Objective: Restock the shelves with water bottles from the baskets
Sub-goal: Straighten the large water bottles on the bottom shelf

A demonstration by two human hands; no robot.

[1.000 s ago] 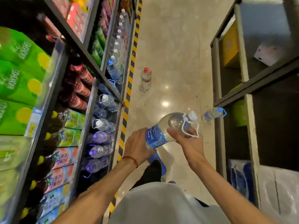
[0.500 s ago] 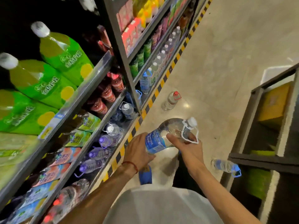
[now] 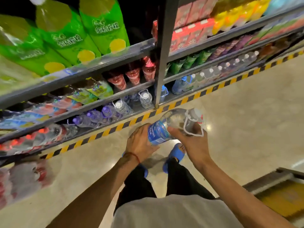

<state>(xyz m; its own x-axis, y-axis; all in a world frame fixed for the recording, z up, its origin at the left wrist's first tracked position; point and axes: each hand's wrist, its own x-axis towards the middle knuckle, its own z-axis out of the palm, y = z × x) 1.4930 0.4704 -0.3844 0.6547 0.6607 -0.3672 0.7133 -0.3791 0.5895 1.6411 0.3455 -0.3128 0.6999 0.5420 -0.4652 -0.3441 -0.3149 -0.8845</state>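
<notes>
Head view: holds a large water bottle (image 3: 171, 124) tilted above the floor (image 3: 246, 120), cap (image 3: 196, 112) toward the right. Grips the blue-labelled lower end with the left hand (image 3: 139, 143), fingers curled round it. Wraps the right hand (image 3: 192, 143) round the clear shoulder. Stands near the striped tape (image 3: 105, 132) below the shelves (image 3: 98, 66), bottom row holding shelved bottles (image 3: 121, 106).
</notes>
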